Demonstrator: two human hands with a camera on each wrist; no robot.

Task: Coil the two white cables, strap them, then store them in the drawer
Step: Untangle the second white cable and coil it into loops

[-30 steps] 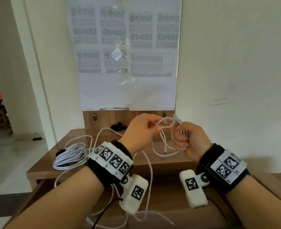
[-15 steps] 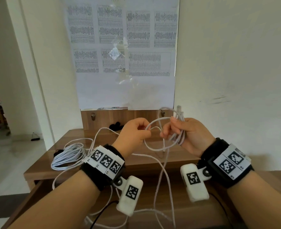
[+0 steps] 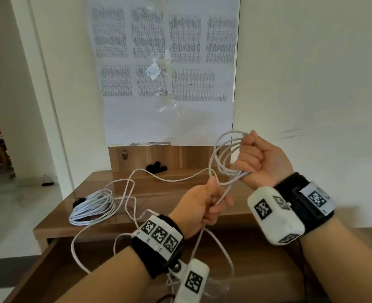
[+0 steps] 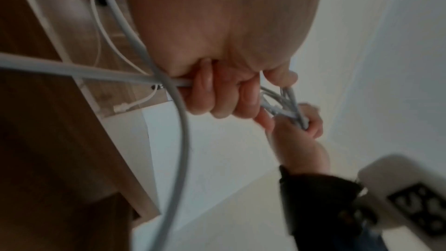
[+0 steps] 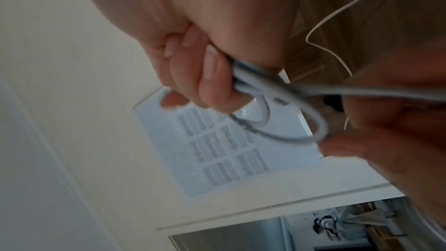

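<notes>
My right hand is raised in a fist and grips several loops of a white cable above the wooden table. My left hand, lower and to the left, grips the same cable's free run below the loops. Slack from it trails over the table top and hangs into the open drawer. In the right wrist view my fingers curl round the bundled strands. In the left wrist view my fingers close round the cable. A second white cable lies coiled on the table's left side.
Black straps lie at the back of the table by the wooden backboard. A sheet of printed tables hangs on the white wall behind. The table's left edge borders a doorway and tiled floor.
My right hand has lifted up and to the right with the loops, closing into a fist. My left hand has dropped lower along the cable, and the hands have drawn apart.
</notes>
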